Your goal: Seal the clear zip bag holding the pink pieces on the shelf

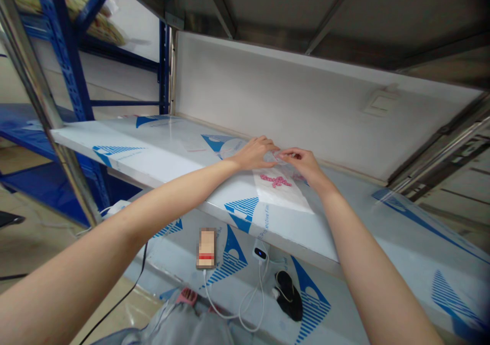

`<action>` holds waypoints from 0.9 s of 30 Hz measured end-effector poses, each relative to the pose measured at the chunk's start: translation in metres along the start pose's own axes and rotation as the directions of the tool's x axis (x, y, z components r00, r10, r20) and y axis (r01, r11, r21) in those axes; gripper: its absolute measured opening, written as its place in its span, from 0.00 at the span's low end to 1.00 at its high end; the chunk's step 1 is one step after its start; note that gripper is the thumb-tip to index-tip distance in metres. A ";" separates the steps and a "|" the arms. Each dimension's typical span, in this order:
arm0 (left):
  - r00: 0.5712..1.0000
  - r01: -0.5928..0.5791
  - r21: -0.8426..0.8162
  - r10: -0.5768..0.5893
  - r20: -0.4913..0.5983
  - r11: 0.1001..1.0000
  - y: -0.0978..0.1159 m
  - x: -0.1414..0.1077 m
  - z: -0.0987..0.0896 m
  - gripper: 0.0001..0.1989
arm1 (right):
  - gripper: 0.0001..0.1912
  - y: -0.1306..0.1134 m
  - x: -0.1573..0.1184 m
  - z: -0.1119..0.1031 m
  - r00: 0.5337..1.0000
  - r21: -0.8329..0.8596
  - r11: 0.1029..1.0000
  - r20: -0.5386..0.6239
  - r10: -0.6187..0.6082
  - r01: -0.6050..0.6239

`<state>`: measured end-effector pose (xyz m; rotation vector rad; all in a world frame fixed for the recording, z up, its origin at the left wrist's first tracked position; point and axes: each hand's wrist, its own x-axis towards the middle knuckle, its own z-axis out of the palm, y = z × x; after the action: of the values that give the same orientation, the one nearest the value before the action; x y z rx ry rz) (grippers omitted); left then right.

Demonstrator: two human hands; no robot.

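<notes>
My left hand (255, 153) is over the shelf with its fingers curved and its thumb bent toward them, around something small and see-through that I cannot make out. Close against its fingertips, my right hand (302, 164) has thumb and fingers pinched together. A small reddish bit shows at the pinch, too small to name. Just below both hands, a cluster of pink beads (276, 181) lies on a white sheet (285, 198). Some clear plastic with pink in it (297, 176) sits beside the sheet, partly hidden by my right hand.
The shelf (153, 153) is covered in blue-printed protective film. On the lower shelf are a phone (206, 248) on a white cable, a white device with a lit display (260, 253) and a black object (288, 295). A metal shelf (306, 18) hangs overhead; blue racking (65, 54) stands left.
</notes>
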<state>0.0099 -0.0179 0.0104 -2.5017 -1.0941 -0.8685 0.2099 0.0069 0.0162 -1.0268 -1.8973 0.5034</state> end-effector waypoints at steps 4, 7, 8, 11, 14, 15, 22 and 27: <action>1.000 -0.003 -0.014 0.003 -0.008 1.000 0.001 0.000 -0.001 0.18 | 0.17 0.000 0.000 0.003 1.000 -0.007 1.000 0.012 -0.022 0.022; 1.000 0.012 -0.013 -0.013 -0.019 1.000 -0.002 0.001 -0.001 0.19 | 0.17 0.001 0.002 0.003 0.999 -0.015 0.999 -0.033 -0.035 0.034; 1.000 0.016 -0.015 -0.017 -0.026 1.000 -0.003 0.001 -0.001 0.20 | 0.17 0.001 0.002 0.002 0.998 -0.018 0.999 -0.052 -0.040 0.040; 0.998 0.028 -0.030 -0.030 -0.051 0.999 -0.006 0.002 -0.001 0.21 | 0.15 0.002 0.004 0.000 0.995 -0.033 0.998 -0.087 -0.053 0.050; 0.991 0.063 -0.065 -0.070 -0.111 0.996 -0.010 0.003 0.000 0.21 | 0.14 0.002 0.004 -0.001 0.995 0.008 0.998 -0.089 -0.054 0.054; 0.987 0.079 -0.083 -0.090 -0.136 0.993 -0.011 0.004 0.000 0.21 | 0.14 0.001 0.003 0.000 0.995 0.034 0.998 -0.083 -0.046 0.049; 0.951 0.162 -0.208 -0.209 -0.230 0.965 -0.018 0.006 0.003 0.19 | 0.15 0.004 -0.002 0.005 0.979 0.004 1.000 0.202 -0.031 0.031; 0.949 0.179 -0.217 -0.227 -0.221 0.960 -0.017 0.006 0.004 0.18 | 0.10 0.005 -0.006 0.011 0.894 -0.117 0.992 0.449 0.016 0.041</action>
<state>0.0019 -0.0010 0.0111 -2.3732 -1.2500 -1.3631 0.2049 0.0053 0.0037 -1.0398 -2.3686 0.6678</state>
